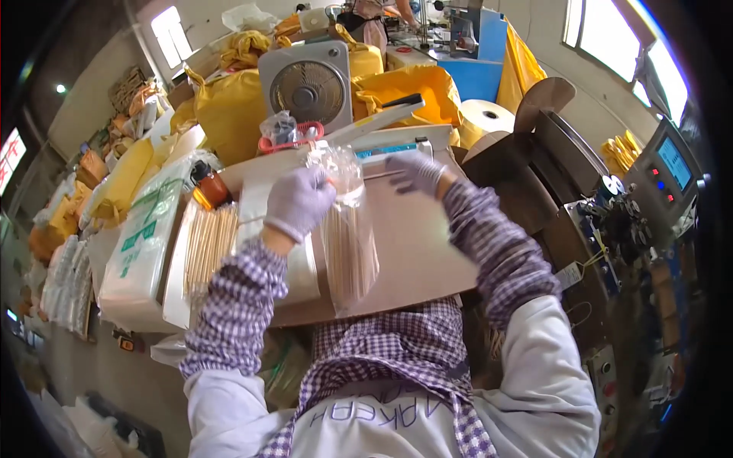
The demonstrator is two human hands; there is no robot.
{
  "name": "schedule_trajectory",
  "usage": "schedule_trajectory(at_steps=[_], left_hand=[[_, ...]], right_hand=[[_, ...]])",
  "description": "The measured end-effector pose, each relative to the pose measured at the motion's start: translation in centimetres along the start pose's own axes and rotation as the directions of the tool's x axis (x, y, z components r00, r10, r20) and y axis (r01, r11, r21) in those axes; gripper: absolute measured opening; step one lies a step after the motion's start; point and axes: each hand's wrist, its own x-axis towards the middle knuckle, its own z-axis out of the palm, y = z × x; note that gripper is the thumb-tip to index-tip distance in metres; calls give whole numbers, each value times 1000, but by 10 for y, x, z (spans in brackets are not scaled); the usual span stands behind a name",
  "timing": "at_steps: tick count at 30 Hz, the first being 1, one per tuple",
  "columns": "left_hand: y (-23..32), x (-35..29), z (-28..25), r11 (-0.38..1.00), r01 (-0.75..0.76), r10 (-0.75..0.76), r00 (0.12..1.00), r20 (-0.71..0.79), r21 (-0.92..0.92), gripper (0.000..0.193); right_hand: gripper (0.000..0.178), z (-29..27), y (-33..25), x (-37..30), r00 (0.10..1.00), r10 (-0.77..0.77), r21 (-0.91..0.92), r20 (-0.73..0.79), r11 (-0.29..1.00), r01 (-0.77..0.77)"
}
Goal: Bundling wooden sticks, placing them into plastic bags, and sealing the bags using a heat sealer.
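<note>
My left hand, in a pale glove, is closed beside the gathered upper part of a clear plastic bag, its fingers pinching the film. Inside the bag stands a bundle of thin wooden sticks, lying toward me on the cardboard-covered table. My right hand, gloved too, hovers with fingers stretched out toward the bag and holds nothing. Just beyond it are a blue-edged bar and a long pale lever arm with a dark end, which looks like a hand sealer.
Left of the bag lie loose wooden sticks, a brown bottle and a stack of plastic bags. A box fan and red basket stand behind. On the right is a machine with a control panel. A person works far back.
</note>
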Motion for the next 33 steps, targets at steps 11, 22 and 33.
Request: schedule_trajectory(at_steps=[11,22,33], left_hand=[[-14,-63,-16,990,-11,-5,993,-114,-139,11],[5,-62,-86,847,124,-255,948,-192,-516,9],[-5,25,-70,1000,24,-21,984,-176,15,16]], right_hand=[[28,95,-3,-14,839,271,-528,472,849,23],[28,109,-108,-122,878,-455,-871,148,361,334],[24,67,-125,-98,594,-799,-993,97,-39,109]])
